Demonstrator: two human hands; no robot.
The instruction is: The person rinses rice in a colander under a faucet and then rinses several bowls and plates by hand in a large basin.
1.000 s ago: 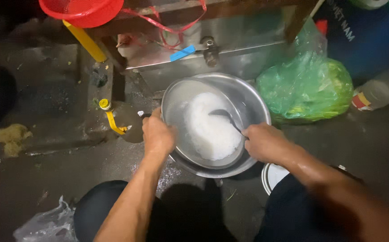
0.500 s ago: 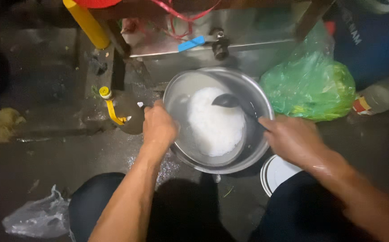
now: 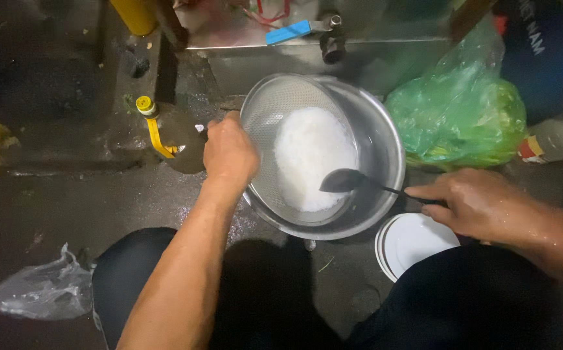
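A metal mesh strainer (image 3: 268, 110) holding white rice (image 3: 310, 155) sits tilted inside a larger metal bowl (image 3: 385, 149) on the wet ground. My left hand (image 3: 229, 152) grips the strainer's left rim. My right hand (image 3: 472, 204) holds the handle of a dark spoon (image 3: 346, 181), whose bowl hovers over the right lower edge of the rice.
A white plate (image 3: 411, 240) lies just right of the bowl, below my right hand. A green plastic bag (image 3: 459, 116) and a bottle (image 3: 550, 142) stand at right. A brown jug with a yellow cap (image 3: 171, 133) is left of my hand. A crumpled clear bag (image 3: 42, 288) lies bottom left.
My right hand has pulled back to the right, drawing the spoon from the rice's top toward the bowl's right side. The strainer is tilted more to the left. The view has moved closer.
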